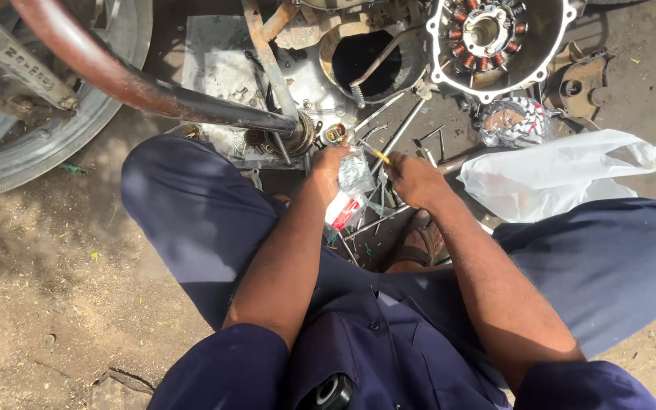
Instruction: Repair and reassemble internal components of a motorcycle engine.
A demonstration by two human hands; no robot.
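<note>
The left hand (329, 165) pinches the top of a clear packet (352, 186) with a red end, which hangs between the knees. The right hand (413, 178) is closed on a thin yellow-tipped tool (380, 156) at the packet's upper edge. Both forearms reach forward from a squat. Just ahead lie loose rods (400, 133), an engine cover (495, 42) and a white bag (556, 173); a wheel (32, 114) stands far left.

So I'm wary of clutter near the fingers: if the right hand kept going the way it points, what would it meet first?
Probably the small clear packet held in the left hand; the right hand points left at it, though depth is unclear.
</note>
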